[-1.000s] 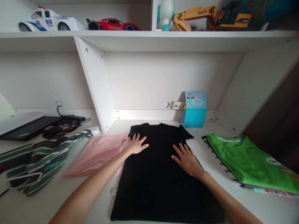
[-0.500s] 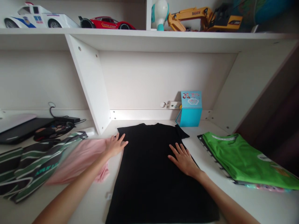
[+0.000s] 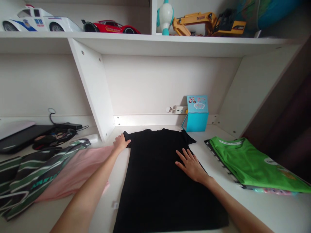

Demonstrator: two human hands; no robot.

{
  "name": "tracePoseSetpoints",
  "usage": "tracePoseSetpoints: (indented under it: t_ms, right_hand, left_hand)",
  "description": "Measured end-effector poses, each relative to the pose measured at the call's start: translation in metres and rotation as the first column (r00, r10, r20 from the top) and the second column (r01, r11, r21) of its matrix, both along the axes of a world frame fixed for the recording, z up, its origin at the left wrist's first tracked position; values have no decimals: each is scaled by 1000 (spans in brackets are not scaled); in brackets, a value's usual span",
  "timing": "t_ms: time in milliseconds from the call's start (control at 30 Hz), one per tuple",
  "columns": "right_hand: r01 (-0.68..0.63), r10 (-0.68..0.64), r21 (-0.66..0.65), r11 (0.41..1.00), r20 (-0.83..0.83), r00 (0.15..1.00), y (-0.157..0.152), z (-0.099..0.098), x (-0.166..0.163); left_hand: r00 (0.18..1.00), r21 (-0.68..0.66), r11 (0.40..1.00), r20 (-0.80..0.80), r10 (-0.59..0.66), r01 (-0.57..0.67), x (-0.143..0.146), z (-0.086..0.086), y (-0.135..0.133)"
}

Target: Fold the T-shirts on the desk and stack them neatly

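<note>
A black T-shirt lies flat on the white desk, folded into a long rectangle with its collar toward the wall. My right hand rests flat on the shirt's right half, fingers spread. At the shirt's upper left corner, my left hand has its fingers curled on the edge of the fabric. A pink garment lies just left of that hand, partly under my left forearm.
A green and black striped garment lies at the left. A green shirt tops a stack at the right. A blue notebook stand is at the back wall. A laptop and cables sit far left; toy vehicles line the shelf above.
My left hand slid off the shirt's top to the left, then up to its upper left corner, where the fingers closed. The right hand stayed put. The camera view shifted slightly.
</note>
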State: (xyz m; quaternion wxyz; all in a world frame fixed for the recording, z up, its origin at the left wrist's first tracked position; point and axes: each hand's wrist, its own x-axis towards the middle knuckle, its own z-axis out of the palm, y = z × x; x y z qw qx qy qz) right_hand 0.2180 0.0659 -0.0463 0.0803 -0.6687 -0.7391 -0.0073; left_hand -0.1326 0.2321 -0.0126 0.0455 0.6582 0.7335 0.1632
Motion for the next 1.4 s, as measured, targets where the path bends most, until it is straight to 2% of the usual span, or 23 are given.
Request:
tracePoseSetpoints:
  t_ms: [67,167,233,333,400,467,533,567,600,633,667,767,833,900,967,1033,1100,1167,1267,1400]
  right_hand:
    - [7,-7,-2,1000,-3,1000,-1,1,-1]
    - [12,-12,-8,1000,6,1000,0,-1,0]
    - [9,-8,-20,1000,19,1000,2,-2,2]
    - [13,-12,-16,1000,49,999,-1,10,-4]
    - [-10,8,42,999,64,998,-14,32,-22]
    - [-137,137,83,987,11,991,-37,60,-54]
    - [-381,380,28,924,-169,910,-67,84,-97]
    - [-487,469,-5,873,-259,844,-81,91,-121]
    - [-566,540,-19,824,-277,795,-94,94,-143]
    - [-600,575,-31,799,-254,778,-104,92,-164]
    - [-600,579,-43,798,-216,786,-112,87,-183]
    - [-505,501,-58,861,-67,863,-117,61,-221]
    - [-465,466,-50,884,10,885,-114,47,-231]
    - [-483,484,-43,875,21,875,-112,43,-230]
    - [-522,520,-12,853,-80,851,-112,48,-224]
    - [-515,509,50,856,-256,822,-115,57,-214]
    - [-397,403,103,912,-413,817,-118,65,-203]
    - [-229,266,136,964,-496,826,-121,68,-192]
    - [-82,208,249,965,-536,818,-125,60,-177]
    - [-3,221,353,935,-577,787,-132,42,-161]
  left_hand:
    - [998,6,1000,52,-29,29,-5,-3,3]
    - [983,12,991,119,-137,137,-15,-8,1]
    - [970,74,982,154,-186,176,-20,-12,-1]
    - [953,190,975,254,-165,118,-22,-17,0]
    - [935,209,976,334,-123,54,-23,-20,2]
    - [904,205,978,414,-109,24,-23,-22,5]
    - [870,210,978,483,-99,-6,-25,-22,7]
    - [852,210,977,516,-87,-28,-26,-21,8]
    - [832,207,977,551,-70,-55,-28,-21,9]
    - [801,198,977,596,-53,-82,-30,-20,10]
    - [763,182,978,645,-39,-104,-32,-19,10]
    - [659,142,980,752,-17,-137,-37,-18,12]
    - [634,147,980,773,-30,-133,-40,-17,13]
    - [625,167,979,779,-57,-118,-41,-17,13]
    - [611,182,977,788,-77,-111,-40,-16,13]
    - [596,189,975,799,-84,-116,-39,-16,12]
    - [577,199,973,811,-94,-120,-37,-14,11]
    - [552,219,969,825,-120,-116,-33,-8,10]
    - [511,260,962,840,-181,-87,-18,7,14]
    - [490,282,959,836,-245,-1,22,33,27]
